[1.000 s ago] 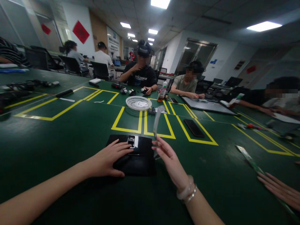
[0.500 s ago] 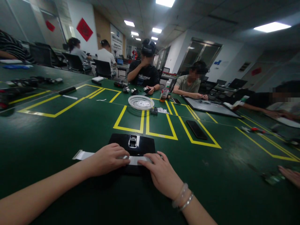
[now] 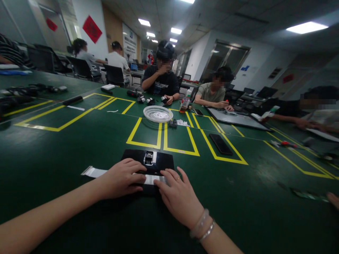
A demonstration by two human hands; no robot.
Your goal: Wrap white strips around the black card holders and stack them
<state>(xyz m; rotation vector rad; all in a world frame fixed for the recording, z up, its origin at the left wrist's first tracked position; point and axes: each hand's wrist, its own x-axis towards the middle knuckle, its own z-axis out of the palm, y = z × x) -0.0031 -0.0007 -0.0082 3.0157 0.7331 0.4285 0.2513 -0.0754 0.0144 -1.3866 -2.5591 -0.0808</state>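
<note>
Head view: I log a pale strip (image 3: 150, 180) lying across a black panel (image 3: 163, 161), its left end extending past the panel over the green table (image 3: 66, 151). Left hand (image 3: 119, 180) and right hand (image 3: 178, 194) both touch the strip, fingers loosely curved; whether either grips, I cannot tell.

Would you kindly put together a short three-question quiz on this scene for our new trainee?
1. On which wrist does the person wear the bracelets?
2. True or false: neither hand touches the white strip over the black panel.
3. Where is the round white basket? A) on the panel; B) farther from the person than the panel; C) nearer the person than the panel.

Key: 1. The right. 2. False: the left hand and the right hand both touch it. 3. B.
</note>
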